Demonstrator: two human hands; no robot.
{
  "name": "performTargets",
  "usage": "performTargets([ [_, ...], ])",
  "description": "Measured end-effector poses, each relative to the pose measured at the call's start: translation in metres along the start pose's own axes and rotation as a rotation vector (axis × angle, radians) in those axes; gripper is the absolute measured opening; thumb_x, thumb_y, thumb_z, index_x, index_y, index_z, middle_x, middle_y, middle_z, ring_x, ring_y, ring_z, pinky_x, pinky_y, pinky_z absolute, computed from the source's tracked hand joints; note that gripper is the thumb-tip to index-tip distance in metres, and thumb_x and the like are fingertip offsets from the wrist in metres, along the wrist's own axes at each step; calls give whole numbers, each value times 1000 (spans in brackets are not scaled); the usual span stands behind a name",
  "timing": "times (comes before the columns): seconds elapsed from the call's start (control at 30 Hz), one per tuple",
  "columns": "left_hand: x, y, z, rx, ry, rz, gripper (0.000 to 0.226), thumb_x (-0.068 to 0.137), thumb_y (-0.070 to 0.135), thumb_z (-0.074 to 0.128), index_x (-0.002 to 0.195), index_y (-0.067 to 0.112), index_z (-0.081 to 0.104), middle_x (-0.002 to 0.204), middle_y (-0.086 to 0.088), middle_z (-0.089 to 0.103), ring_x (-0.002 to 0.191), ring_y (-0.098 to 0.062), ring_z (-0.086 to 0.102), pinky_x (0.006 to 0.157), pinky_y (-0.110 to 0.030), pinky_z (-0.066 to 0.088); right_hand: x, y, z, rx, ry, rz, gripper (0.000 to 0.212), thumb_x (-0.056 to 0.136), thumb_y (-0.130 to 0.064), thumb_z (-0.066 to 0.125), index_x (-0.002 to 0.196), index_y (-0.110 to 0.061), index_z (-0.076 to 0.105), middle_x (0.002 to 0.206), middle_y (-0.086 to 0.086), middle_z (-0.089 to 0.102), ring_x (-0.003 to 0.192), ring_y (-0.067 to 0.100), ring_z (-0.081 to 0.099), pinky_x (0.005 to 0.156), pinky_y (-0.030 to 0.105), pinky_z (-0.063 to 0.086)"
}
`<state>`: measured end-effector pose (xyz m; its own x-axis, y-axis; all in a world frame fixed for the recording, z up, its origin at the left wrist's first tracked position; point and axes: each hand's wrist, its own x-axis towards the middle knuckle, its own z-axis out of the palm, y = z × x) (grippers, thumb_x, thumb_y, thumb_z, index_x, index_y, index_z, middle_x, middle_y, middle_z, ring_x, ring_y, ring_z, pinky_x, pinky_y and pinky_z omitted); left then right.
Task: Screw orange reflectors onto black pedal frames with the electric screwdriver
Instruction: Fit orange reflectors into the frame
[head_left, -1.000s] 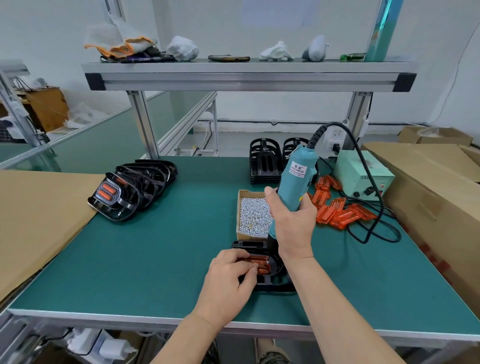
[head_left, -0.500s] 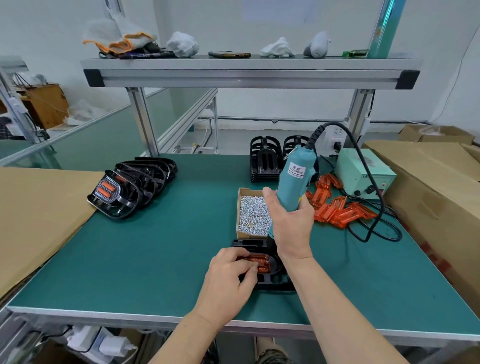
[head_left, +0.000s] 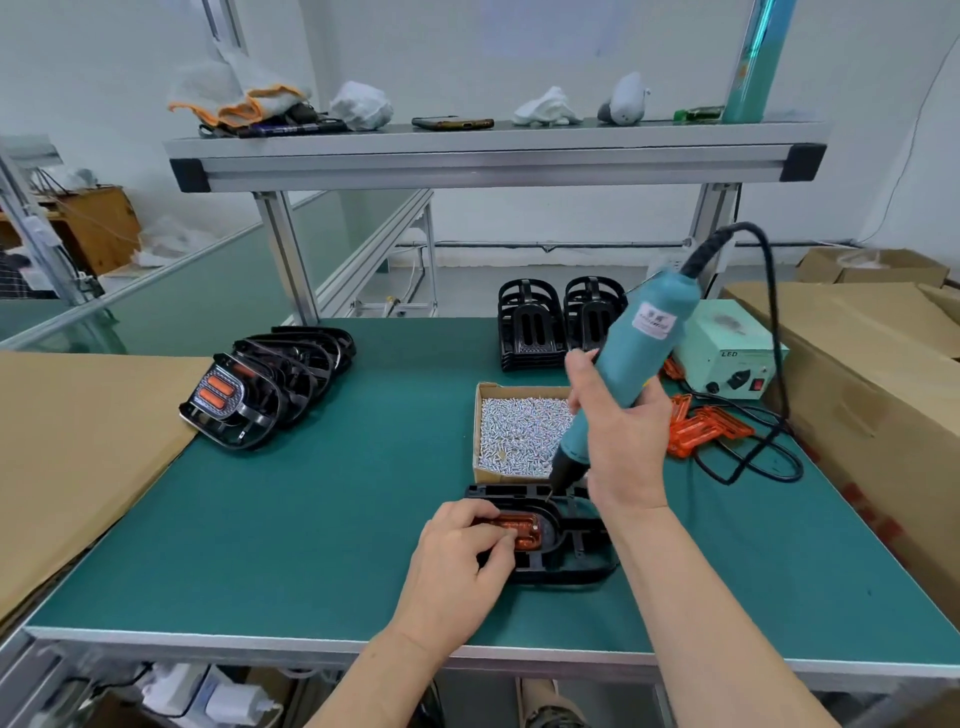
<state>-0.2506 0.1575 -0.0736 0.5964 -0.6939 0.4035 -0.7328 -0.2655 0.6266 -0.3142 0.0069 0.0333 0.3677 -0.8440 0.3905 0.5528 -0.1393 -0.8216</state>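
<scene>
A black pedal frame (head_left: 563, 556) lies flat on the green mat near the table's front edge. An orange reflector (head_left: 522, 530) sits in its oval recess. My left hand (head_left: 457, 558) covers the frame's left part, with its fingertips on the reflector. My right hand (head_left: 621, 441) grips the teal electric screwdriver (head_left: 631, 358), which leans up to the right. Its bit points down at the frame's far edge, just above the reflector. Whether the bit touches the frame I cannot tell.
A cardboard box of small silver screws (head_left: 519, 428) stands just behind the frame. Loose orange reflectors (head_left: 701, 428) and the power unit (head_left: 732, 361) lie right. Finished pedals (head_left: 260, 387) are stacked left, bare frames (head_left: 558, 325) at the back. Brown cardboard (head_left: 857, 374) borders the right.
The screwdriver has been lifted and tilted to the right, so its bit is now off the reflector and at the frame's far edge. My left hand has stayed on the reflector.
</scene>
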Motion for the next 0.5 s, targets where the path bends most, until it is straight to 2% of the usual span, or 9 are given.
performTargets([
  [0.07,-1,1,-1,-2,10,8,15,92,25,65,89,24,80,108,15,62,107,-8,54,97,-35,44,9,-4,-7,22,95,31,25,78,-33,82,88,-19,64,68,-1,57,60,12,52,61,25,49],
  [0.2,-2,0,-1,13,14,24,15,91,25,65,90,26,79,108,15,63,106,-7,54,98,-35,43,18,7,-30,101,358,146,22,89,-29,77,93,-18,58,59,-7,56,52,6,51,53,19,46],
  [0.37,3,2,-4,4,44,35,13,88,21,66,86,23,79,99,16,66,104,-9,55,95,-40,44,14,26,-61,265,512,309,16,97,-33,67,94,-20,58,63,-11,60,59,5,57,66,23,49],
  [0.5,33,10,-11,81,136,36,10,85,17,71,86,25,78,89,15,69,96,-12,55,90,-39,43,9,38,-73,229,543,362,15,98,-32,65,97,-18,60,71,-5,67,66,10,64,75,27,52],
])
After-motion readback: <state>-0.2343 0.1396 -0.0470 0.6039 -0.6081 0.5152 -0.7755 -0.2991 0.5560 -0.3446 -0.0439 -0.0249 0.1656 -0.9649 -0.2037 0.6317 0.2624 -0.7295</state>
